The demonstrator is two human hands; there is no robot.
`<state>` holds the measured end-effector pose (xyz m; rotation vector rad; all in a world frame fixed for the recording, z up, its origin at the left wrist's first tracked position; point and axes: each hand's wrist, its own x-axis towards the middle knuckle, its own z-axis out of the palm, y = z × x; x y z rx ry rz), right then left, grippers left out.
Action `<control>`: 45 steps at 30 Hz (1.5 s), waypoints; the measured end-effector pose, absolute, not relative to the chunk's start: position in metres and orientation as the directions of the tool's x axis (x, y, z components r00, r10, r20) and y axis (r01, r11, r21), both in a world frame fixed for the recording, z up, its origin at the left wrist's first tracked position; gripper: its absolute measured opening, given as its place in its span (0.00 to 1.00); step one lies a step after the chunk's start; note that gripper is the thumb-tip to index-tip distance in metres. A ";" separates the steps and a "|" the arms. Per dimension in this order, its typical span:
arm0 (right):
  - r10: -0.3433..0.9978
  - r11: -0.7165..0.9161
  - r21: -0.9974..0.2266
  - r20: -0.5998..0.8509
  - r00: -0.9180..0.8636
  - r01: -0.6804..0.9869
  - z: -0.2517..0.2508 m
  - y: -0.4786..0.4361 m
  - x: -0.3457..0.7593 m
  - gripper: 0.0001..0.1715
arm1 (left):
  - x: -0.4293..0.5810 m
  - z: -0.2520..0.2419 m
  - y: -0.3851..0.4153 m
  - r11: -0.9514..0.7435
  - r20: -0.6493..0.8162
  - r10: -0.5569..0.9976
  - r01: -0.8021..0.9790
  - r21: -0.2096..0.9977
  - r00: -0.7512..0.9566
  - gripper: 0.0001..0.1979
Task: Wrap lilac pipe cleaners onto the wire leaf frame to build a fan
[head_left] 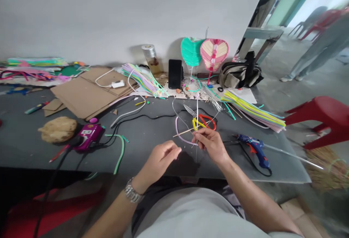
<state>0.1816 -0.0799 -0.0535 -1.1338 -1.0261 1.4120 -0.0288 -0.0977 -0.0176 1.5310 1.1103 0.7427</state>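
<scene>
My right hand (211, 144) is pinched shut on a thin clear stick (197, 116) that stands upright over the grey table (147, 139). A thin wooden skewer (184, 133) and a curved lilac strip (178, 132) cross just behind the fingers. Scissors (203, 120) with red and yellow handles lie right beyond that hand. My left hand (160, 159), a metal watch on its wrist, hovers a little to the left with fingers curled loosely together; nothing shows in them.
A blue glue gun (256, 150) lies to the right, a purple glue gun (88, 135) to the left. Bundles of coloured straws (253, 110), cardboard sheets (87, 92), a phone (175, 73), two fans (214, 53), a bag (240, 74) and a red stool (324, 116) surround.
</scene>
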 end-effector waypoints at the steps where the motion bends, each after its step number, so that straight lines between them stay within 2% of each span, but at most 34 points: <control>1: 0.993 -0.113 -0.973 -0.106 -0.049 -0.201 -0.054 -0.079 0.178 0.17 | -0.025 -0.025 -0.098 0.033 -0.108 0.948 0.246 0.969 0.300 0.15; 2: 0.995 -0.095 -0.972 -0.086 -0.051 -0.213 -0.054 -0.079 0.173 0.17 | -0.020 -0.031 -0.097 0.068 -0.117 0.956 0.182 0.981 0.269 0.11; 5: 0.996 -0.067 -0.967 -0.050 -0.076 -0.246 -0.056 -0.078 0.163 0.15 | -0.001 -0.040 -0.092 0.179 -0.170 0.948 -0.008 0.984 0.268 0.13; 8: 0.995 -0.076 -0.974 -0.059 -0.085 -0.212 -0.058 -0.079 0.163 0.15 | 0.010 -0.041 -0.087 0.224 -0.214 0.950 -0.017 0.974 0.226 0.11; 10: 0.996 -0.068 -0.991 -0.061 -0.060 -0.118 -0.057 -0.082 0.170 0.17 | 0.011 -0.042 -0.086 0.216 -0.211 0.959 -0.005 0.976 0.189 0.10; 12: 0.999 -0.042 -0.997 -0.041 0.003 0.058 -0.052 -0.087 0.179 0.16 | 0.009 -0.045 -0.086 0.200 -0.196 0.969 -0.009 0.980 0.151 0.10; 15: 0.982 0.055 -0.944 0.110 0.155 0.325 -0.038 -0.091 0.187 0.14 | 0.007 -0.052 -0.087 0.184 -0.181 0.979 -0.028 0.982 0.096 0.10; 17: 0.951 0.121 -0.902 0.225 0.214 0.414 -0.029 -0.087 0.187 0.13 | 0.007 -0.054 -0.089 0.180 -0.176 0.981 -0.045 0.983 0.076 0.11; 19: 0.949 0.141 -0.874 0.253 0.188 0.464 -0.023 -0.077 0.183 0.16 | 0.008 -0.056 -0.091 0.183 -0.179 0.981 -0.060 0.981 0.076 0.11; 21: 0.967 0.128 -0.853 0.220 0.126 0.506 -0.019 -0.067 0.176 0.18 | 0.010 -0.056 -0.094 0.194 -0.188 0.979 -0.069 0.979 0.084 0.12; 24: 0.984 0.139 -0.840 0.178 0.024 0.525 -0.011 -0.069 0.170 0.10 | 0.009 -0.054 -0.096 0.207 -0.201 0.977 -0.102 0.973 0.064 0.13; 26: 0.982 0.172 -0.876 0.118 -0.145 0.450 -0.002 -0.085 0.172 0.12 | 0.001 -0.053 -0.093 0.201 -0.198 0.980 -0.146 0.969 0.037 0.13; 27: 0.955 0.164 -0.912 0.052 -0.292 0.375 0.004 -0.096 0.177 0.12 | -0.005 -0.052 -0.090 0.191 -0.192 0.981 -0.170 0.967 0.015 0.13; 28: 0.859 0.127 -0.955 -0.030 -0.510 0.270 0.009 -0.106 0.182 0.13 | -0.012 -0.051 -0.086 0.178 -0.184 0.983 -0.193 0.965 -0.012 0.13; 29: 0.692 0.062 -0.978 -0.102 -0.715 0.199 0.012 -0.114 0.189 0.13 | -0.021 -0.050 -0.082 0.160 -0.175 0.983 -0.215 0.963 -0.050 0.13; 30: 0.538 0.011 -0.982 -0.153 -0.829 0.188 0.014 -0.120 0.195 0.14 | -0.030 -0.050 -0.078 0.138 -0.164 0.982 -0.229 0.963 -0.096 0.13; 31: 0.466 0.002 -0.974 -0.201 -0.862 0.229 0.014 -0.122 0.200 0.15 | -0.039 -0.049 -0.074 0.117 -0.153 0.978 -0.237 0.964 -0.141 0.13; 32: 0.489 0.046 -0.946 -0.260 -0.832 0.322 0.011 -0.121 0.203 0.15 | -0.047 -0.049 -0.071 0.096 -0.141 0.973 -0.238 0.967 -0.183 0.14; 34: 0.737 0.175 -0.781 -0.300 -0.606 0.600 -0.001 -0.111 0.199 0.13 | -0.059 -0.049 -0.067 0.069 -0.126 0.962 -0.235 0.970 -0.240 0.14; 35: 0.857 0.204 -0.651 -0.242 -0.454 0.732 -0.010 -0.106 0.193 0.11 | -0.061 -0.050 -0.066 0.062 -0.125 0.959 -0.239 0.969 -0.256 0.14; 36: 0.917 0.209 -0.544 -0.180 -0.357 0.813 -0.019 -0.101 0.183 0.08 | -0.062 -0.050 -0.066 0.061 -0.128 0.957 -0.249 0.967 -0.261 0.15; 37: 0.928 0.233 -0.485 -0.147 -0.341 0.843 -0.027 -0.098 0.172 0.04 | -0.061 -0.051 -0.067 0.064 -0.134 0.957 -0.263 0.963 -0.258 0.15; 38: 0.920 0.269 -0.454 -0.141 -0.366 0.850 -0.035 -0.097 0.159 0.06 | -0.060 -0.052 -0.068 0.070 -0.142 0.958 -0.278 0.958 -0.248 0.15; 41: 0.862 0.391 -0.353 -0.184 -0.472 0.850 -0.049 -0.106 0.126 0.22 | -0.055 -0.052 -0.070 0.076 -0.153 0.962 -0.314 0.946 -0.227 0.14; 45: 0.829 0.435 -0.306 -0.230 -0.510 0.847 -0.050 -0.124 0.107 0.18 | -0.061 -0.049 -0.065 0.013 -0.120 0.948 -0.339 0.941 -0.295 0.14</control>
